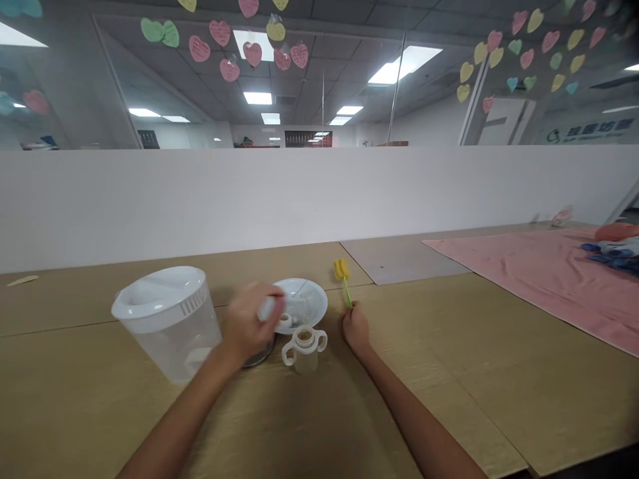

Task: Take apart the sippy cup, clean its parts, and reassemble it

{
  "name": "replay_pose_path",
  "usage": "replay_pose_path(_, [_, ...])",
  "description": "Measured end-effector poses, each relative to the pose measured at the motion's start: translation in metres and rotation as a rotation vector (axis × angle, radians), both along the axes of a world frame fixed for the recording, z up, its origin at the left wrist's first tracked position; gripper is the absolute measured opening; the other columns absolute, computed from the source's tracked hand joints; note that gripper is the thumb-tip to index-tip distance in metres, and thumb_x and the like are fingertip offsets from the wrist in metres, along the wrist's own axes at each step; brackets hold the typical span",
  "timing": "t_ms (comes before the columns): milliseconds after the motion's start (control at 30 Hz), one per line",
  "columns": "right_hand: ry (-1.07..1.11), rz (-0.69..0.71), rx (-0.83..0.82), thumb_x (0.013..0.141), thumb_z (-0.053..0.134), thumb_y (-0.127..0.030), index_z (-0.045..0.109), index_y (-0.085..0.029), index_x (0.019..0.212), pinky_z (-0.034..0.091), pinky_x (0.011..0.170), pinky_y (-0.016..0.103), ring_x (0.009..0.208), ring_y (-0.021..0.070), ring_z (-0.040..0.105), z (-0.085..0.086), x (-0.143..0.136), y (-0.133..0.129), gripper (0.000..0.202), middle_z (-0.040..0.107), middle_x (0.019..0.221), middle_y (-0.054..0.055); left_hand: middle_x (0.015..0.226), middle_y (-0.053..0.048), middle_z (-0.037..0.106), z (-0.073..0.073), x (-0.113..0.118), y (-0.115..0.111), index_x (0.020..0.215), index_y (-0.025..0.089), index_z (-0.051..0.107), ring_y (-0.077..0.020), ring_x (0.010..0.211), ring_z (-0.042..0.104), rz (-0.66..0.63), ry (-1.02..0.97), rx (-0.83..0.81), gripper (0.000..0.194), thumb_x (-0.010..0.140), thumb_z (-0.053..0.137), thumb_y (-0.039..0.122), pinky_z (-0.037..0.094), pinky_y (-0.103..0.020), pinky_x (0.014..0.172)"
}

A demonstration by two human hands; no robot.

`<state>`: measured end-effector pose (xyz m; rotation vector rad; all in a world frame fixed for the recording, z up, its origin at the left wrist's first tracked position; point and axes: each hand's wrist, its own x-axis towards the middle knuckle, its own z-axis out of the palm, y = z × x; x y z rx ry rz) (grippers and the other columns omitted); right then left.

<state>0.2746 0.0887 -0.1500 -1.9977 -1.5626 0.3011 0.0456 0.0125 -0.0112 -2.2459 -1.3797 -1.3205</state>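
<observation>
My right hand (356, 327) is closed round the green handle of a sponge brush (341, 269), its yellow head pointing up and away from me. Blurred by motion, my left hand (249, 322) is closed on a small whitish piece (266, 308) whose kind I cannot make out. Just beyond that hand lies a white bowl (319, 307) containing clear and white parts. A two-handled baby bottle (306, 360) stands upright without a lid between my hands, nearer to me. Under my left hand, a dark round rim (260, 357) is partly hidden.
A translucent plastic tub with a white lid (164, 319) stands left of my left hand. The tan tabletop (449, 359) reaches a white wall (319, 196). A pink cloth (539, 273) with blue fabric (616, 256) covers the right side.
</observation>
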Motion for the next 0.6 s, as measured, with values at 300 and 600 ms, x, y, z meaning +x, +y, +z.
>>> replay_pose_path(300, [0.131, -0.004, 0.104, 0.089, 0.024, -0.023, 0.045, -0.015, 0.113, 0.035, 0.06, 0.025, 0.074, 0.0203, 0.059, -0.001, 0.002, 0.0, 0.032, 0.062, 0.083, 0.009, 0.074, -0.009, 0.068, -0.058, 0.051, 0.121, 0.075, 0.016, 0.069, -0.02, 0.078, 0.06, -0.089, 0.586, -0.373, 0.027, 0.082, 0.043, 0.021, 0.042, -0.032, 0.075])
replay_pose_path(600, [0.232, 0.072, 0.26, 0.09, 0.025, -0.042, 0.054, -0.019, 0.087, 0.033, 0.058, 0.023, 0.066, 0.0176, 0.055, 0.004, -0.001, -0.008, 0.037, 0.06, 0.07, 0.003, 0.075, -0.009, 0.069, -0.073, 0.042, 0.126, 0.071, 0.018, 0.069, -0.0247, 0.088, 0.058, -0.073, 0.59, -0.469, 0.023, 0.079, 0.051, 0.03, 0.029, -0.045, 0.091])
